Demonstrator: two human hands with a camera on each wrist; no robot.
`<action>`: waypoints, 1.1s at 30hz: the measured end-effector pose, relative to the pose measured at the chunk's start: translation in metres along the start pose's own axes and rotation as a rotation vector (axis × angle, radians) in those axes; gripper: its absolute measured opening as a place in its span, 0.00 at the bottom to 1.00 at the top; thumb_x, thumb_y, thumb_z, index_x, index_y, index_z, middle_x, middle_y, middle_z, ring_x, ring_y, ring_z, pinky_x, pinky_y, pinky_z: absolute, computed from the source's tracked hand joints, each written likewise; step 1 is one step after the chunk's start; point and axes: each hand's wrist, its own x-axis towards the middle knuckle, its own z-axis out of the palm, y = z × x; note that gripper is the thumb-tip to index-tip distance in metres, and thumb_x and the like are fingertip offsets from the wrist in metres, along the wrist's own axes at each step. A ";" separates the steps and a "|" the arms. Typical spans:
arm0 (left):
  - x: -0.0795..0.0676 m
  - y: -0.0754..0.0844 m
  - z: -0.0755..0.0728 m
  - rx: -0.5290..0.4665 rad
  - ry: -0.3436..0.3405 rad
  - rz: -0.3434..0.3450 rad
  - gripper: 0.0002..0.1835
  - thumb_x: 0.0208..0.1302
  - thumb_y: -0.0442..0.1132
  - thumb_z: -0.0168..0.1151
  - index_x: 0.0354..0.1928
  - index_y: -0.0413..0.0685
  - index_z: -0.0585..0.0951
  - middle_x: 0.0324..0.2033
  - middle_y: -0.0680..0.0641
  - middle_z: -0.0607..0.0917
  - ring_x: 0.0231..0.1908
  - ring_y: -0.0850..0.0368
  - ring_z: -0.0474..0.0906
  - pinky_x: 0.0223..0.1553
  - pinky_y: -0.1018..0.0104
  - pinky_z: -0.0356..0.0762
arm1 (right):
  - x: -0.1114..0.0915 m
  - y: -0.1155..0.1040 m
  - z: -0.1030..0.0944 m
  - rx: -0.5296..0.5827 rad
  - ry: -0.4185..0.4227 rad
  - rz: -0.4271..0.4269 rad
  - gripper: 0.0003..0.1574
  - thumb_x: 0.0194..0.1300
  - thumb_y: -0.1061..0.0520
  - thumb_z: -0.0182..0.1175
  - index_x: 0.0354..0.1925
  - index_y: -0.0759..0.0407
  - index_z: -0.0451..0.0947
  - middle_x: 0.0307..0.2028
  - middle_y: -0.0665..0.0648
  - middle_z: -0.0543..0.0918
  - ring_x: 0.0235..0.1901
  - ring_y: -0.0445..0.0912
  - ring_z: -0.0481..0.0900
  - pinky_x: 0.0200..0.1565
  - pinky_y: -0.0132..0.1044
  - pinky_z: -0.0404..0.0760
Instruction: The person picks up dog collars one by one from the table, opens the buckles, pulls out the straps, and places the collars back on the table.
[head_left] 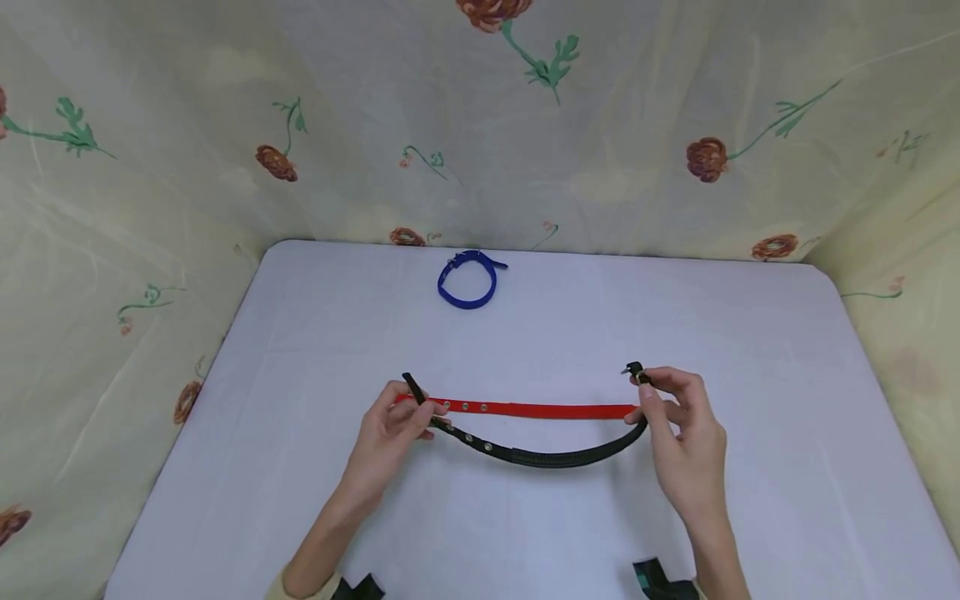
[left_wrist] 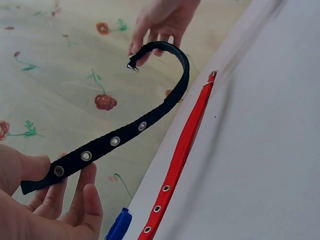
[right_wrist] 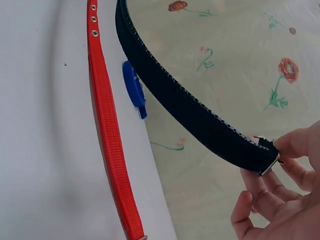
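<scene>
Low at the centre of the head view, the left grip (head_left: 386, 435) pinches the eyelet end of a black strap (head_left: 558, 459) between thumb and fingers, and the right grip (head_left: 688, 446) pinches its buckle end, each narrowed to little more than the strap's thickness. Between them the strap sags above the tabletop (head_left: 300, 342); it looks light, supple and tough, its woven face unlikely to slip. Good holds seem the webbing beside the buckle (right_wrist: 270, 165) and the tip past the eyelets (left_wrist: 86, 156). Just above it in the frame lies a red strap (head_left: 558, 412); at upper centre, a looped blue collar (head_left: 467, 304).
</scene>
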 end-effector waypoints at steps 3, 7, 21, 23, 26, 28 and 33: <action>0.002 -0.002 -0.002 -0.035 0.028 -0.007 0.12 0.78 0.41 0.65 0.53 0.46 0.74 0.51 0.37 0.92 0.49 0.59 0.90 0.53 0.64 0.88 | 0.001 0.003 0.000 0.029 0.015 0.039 0.19 0.83 0.59 0.57 0.67 0.57 0.75 0.55 0.46 0.87 0.32 0.32 0.86 0.46 0.23 0.76; 0.004 -0.005 -0.004 -0.068 0.059 -0.017 0.11 0.78 0.40 0.66 0.51 0.45 0.74 0.48 0.43 0.94 0.48 0.58 0.90 0.52 0.65 0.88 | 0.003 0.006 -0.001 0.094 0.027 0.086 0.19 0.83 0.59 0.56 0.68 0.58 0.74 0.52 0.37 0.84 0.35 0.33 0.87 0.49 0.20 0.80; 0.010 -0.013 -0.012 -0.179 0.141 -0.039 0.09 0.79 0.39 0.64 0.49 0.47 0.73 0.42 0.54 0.95 0.47 0.58 0.92 0.52 0.67 0.88 | 0.012 0.022 -0.008 0.109 0.051 0.159 0.25 0.82 0.58 0.58 0.71 0.54 0.69 0.49 0.34 0.85 0.41 0.27 0.88 0.51 0.16 0.81; 0.011 -0.014 -0.013 -0.186 0.141 -0.042 0.09 0.80 0.39 0.63 0.50 0.47 0.72 0.41 0.55 0.95 0.46 0.58 0.92 0.51 0.68 0.88 | 0.013 0.023 -0.009 0.122 0.056 0.164 0.25 0.82 0.59 0.58 0.71 0.55 0.69 0.49 0.35 0.85 0.41 0.27 0.88 0.50 0.16 0.82; 0.012 -0.015 -0.014 -0.185 0.146 -0.046 0.09 0.81 0.39 0.61 0.54 0.47 0.72 0.43 0.53 0.95 0.46 0.58 0.93 0.51 0.68 0.88 | 0.014 0.025 -0.009 0.143 0.057 0.183 0.25 0.81 0.59 0.58 0.71 0.56 0.68 0.50 0.35 0.84 0.41 0.28 0.88 0.50 0.16 0.82; 0.013 -0.016 -0.015 -0.190 0.147 -0.047 0.11 0.82 0.39 0.60 0.56 0.45 0.70 0.45 0.50 0.95 0.46 0.58 0.93 0.52 0.68 0.88 | 0.014 0.027 -0.009 0.161 0.066 0.212 0.24 0.81 0.59 0.59 0.70 0.54 0.68 0.50 0.35 0.85 0.41 0.28 0.89 0.50 0.16 0.82; 0.013 -0.017 -0.018 -0.218 0.145 -0.045 0.18 0.84 0.39 0.56 0.65 0.41 0.64 0.52 0.41 0.93 0.47 0.58 0.93 0.53 0.69 0.88 | 0.017 0.029 -0.010 0.240 0.111 0.301 0.23 0.80 0.59 0.61 0.67 0.48 0.67 0.50 0.36 0.86 0.38 0.29 0.89 0.48 0.17 0.83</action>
